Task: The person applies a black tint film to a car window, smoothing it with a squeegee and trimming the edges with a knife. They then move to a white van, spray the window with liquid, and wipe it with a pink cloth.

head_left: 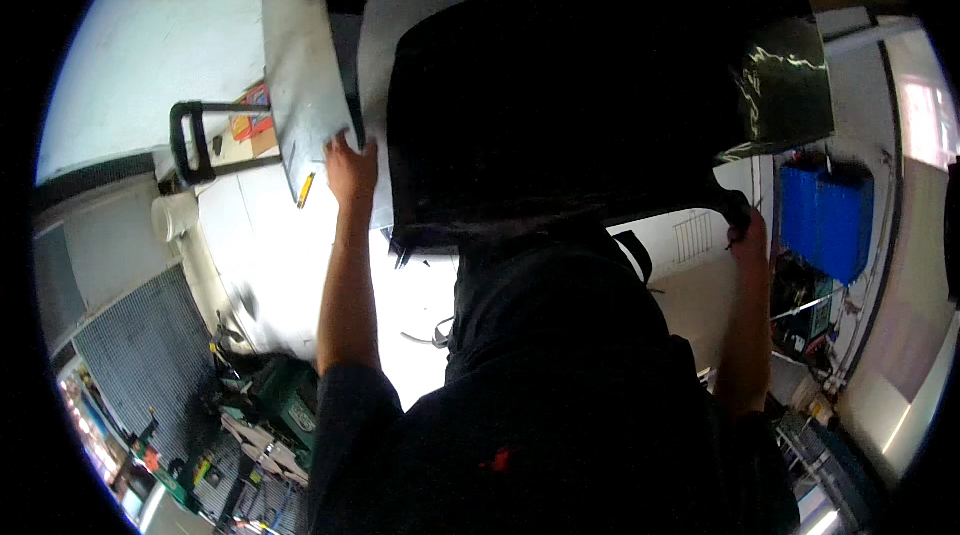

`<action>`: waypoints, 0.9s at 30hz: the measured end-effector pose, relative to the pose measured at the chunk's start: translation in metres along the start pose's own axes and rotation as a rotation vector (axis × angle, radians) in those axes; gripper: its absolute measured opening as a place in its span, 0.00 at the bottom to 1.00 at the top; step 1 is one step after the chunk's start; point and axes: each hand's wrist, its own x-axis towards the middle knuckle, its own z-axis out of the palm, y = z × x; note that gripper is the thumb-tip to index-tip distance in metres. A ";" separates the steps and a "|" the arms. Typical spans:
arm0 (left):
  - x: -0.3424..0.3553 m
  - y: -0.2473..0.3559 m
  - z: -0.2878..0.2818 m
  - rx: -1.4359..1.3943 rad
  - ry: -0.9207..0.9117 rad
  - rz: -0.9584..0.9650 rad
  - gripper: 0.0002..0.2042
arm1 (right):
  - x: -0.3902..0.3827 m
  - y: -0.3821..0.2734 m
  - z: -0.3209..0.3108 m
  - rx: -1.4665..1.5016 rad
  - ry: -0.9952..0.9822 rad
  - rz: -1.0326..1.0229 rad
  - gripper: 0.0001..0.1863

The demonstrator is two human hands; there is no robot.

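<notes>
A large, dark, curved panel (pixel 540 115) with a paler grey border spans the space in front of my body; its exact kind is too dark to make out. My left hand (pixel 351 171) is closed at the panel's left edge, thumb and fingers on either side of a thin dark strip. On the other side, my right hand (pixel 747 232) grips the panel's lower right corner, its fingers partly in shadow. Beneath the panel lies a silvery sheet (pixel 300 65), and a shiny, reflective part (pixel 790 100) shows at the right. A yellow-handled knife or marker (pixel 305 190) rests near my left hand.
A black U-shaped handle (pixel 190 143) on rails juts out at the left. A white bucket (pixel 175 217) stands below it. Blue bins (pixel 825 220) hang or stand at the right. Tools and a dark green case (pixel 290 400) crowd the lower left.
</notes>
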 end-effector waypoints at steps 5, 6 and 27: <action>-0.065 0.027 0.029 0.083 -0.088 -0.021 0.38 | -0.018 0.011 0.008 0.023 -0.104 -0.082 0.10; -0.067 0.036 0.031 0.168 -0.005 0.085 0.39 | -0.013 0.012 0.000 0.011 -0.087 -0.066 0.10; 0.183 0.178 0.077 0.213 -0.326 0.467 0.35 | -0.058 0.030 0.008 0.126 0.079 0.052 0.06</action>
